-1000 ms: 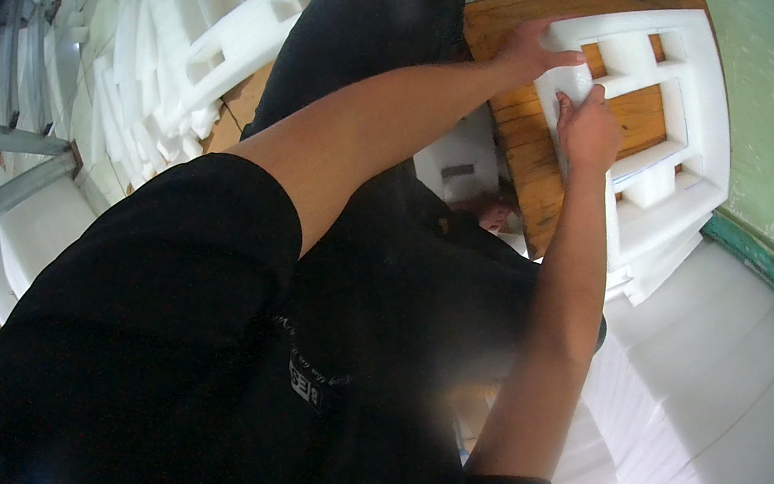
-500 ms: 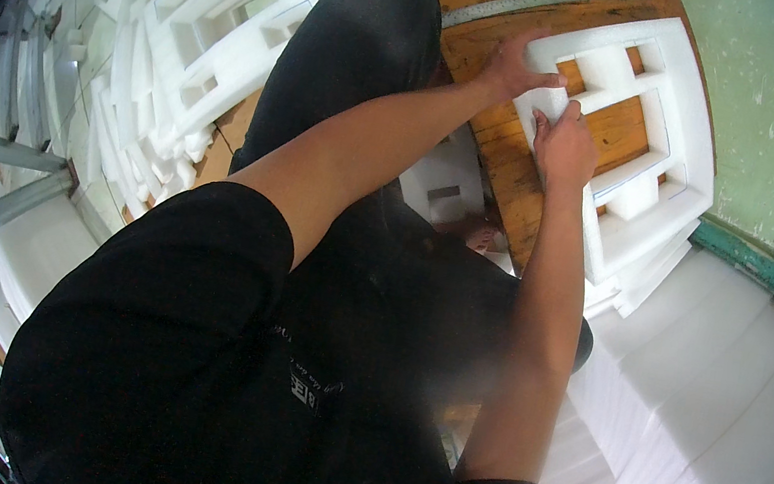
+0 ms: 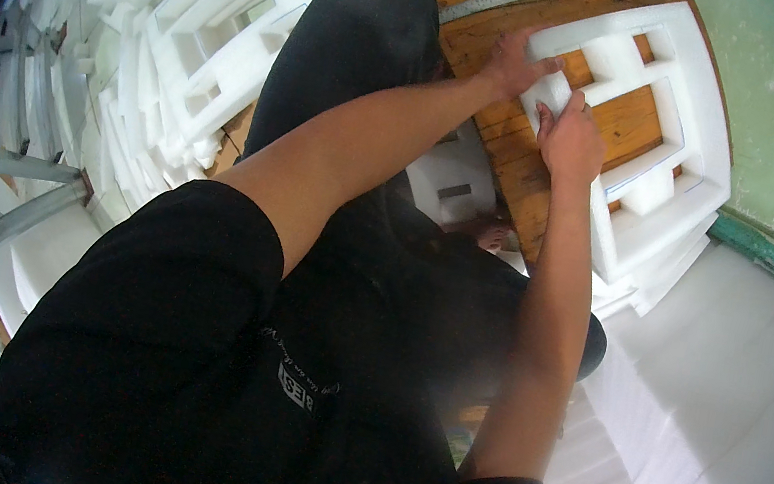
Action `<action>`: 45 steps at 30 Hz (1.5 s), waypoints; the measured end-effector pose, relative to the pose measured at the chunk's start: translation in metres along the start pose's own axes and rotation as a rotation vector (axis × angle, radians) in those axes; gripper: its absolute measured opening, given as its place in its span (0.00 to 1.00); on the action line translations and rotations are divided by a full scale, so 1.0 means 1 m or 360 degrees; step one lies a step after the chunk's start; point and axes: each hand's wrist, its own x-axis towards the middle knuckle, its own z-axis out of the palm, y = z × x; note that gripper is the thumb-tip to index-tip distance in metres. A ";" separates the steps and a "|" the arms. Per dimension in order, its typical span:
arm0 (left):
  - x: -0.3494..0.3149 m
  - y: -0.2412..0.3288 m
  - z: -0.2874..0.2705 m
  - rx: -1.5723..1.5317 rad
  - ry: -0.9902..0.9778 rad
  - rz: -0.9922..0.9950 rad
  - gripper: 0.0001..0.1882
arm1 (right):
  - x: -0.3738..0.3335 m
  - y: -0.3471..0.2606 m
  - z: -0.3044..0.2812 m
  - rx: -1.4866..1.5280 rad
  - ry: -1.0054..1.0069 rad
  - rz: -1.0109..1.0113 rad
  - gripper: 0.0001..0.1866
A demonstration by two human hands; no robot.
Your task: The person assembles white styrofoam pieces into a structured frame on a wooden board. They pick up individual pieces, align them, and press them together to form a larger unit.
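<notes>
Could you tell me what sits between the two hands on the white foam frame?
A small white foam block sits between left hand and right hand, in the head view.
</notes>
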 end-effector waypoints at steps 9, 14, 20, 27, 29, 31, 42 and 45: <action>0.004 -0.007 -0.001 0.0027 -0.0003 0.0011 0.33 | -0.001 -0.005 -0.001 -0.0002 0.0014 0.0021 0.22; 0.008 -0.012 0.008 0.0111 0.0015 -0.0048 0.33 | 0.001 0.011 0.020 0.0162 0.0244 -0.0023 0.20; 0.011 -0.002 -0.004 -0.0130 -0.0176 0.0019 0.34 | -0.012 0.031 0.007 0.0562 0.0924 -0.0044 0.25; 0.010 0.008 -0.005 -0.0392 -0.0240 -0.0074 0.36 | -0.105 0.158 -0.006 0.0799 0.1735 0.1027 0.24; 0.010 0.011 -0.005 -0.0414 -0.0179 -0.0136 0.39 | -0.132 0.198 0.025 0.1483 0.1799 0.1525 0.27; 0.013 0.011 -0.004 -0.0393 -0.0188 -0.0196 0.38 | -0.145 0.215 0.046 0.2425 0.1709 0.1668 0.35; 0.016 0.015 0.006 -0.0440 -0.0042 -0.0324 0.22 | -0.126 0.211 0.104 0.3352 0.1052 0.1463 0.43; 0.027 0.002 -0.001 -0.0250 0.0034 -0.0343 0.21 | -0.118 0.206 0.106 0.3286 0.1083 0.1462 0.46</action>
